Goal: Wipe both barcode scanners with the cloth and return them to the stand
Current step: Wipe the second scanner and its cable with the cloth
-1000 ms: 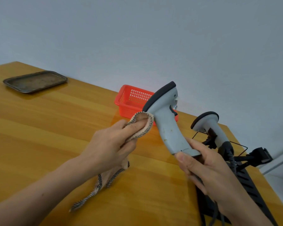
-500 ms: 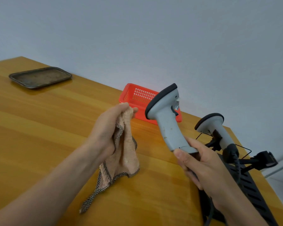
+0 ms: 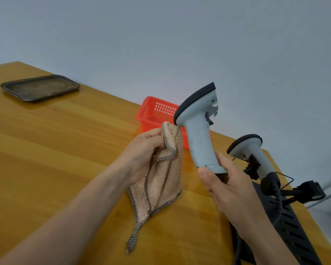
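Observation:
My right hand (image 3: 230, 185) grips the base of a grey barcode scanner (image 3: 198, 131) with a black head, holding it upright above the table. My left hand (image 3: 141, 152) pinches the top of a beige cloth (image 3: 164, 173) with checked edging; the cloth hangs down, its upper corner touching the scanner just under the head. A second grey scanner (image 3: 250, 152) sits in the black stand (image 3: 287, 217) at the right, its coiled cable running down.
A red plastic basket (image 3: 151, 115) stands behind the held scanner by the wall. A dark metal tray (image 3: 39, 87) lies at the far left of the wooden table (image 3: 55, 150). The table's right edge runs just past the stand.
A second ago the cloth was wrapped on my fingers against the scanner's neck. It then came away and hung loose; now its top corner is back against the scanner below the head.

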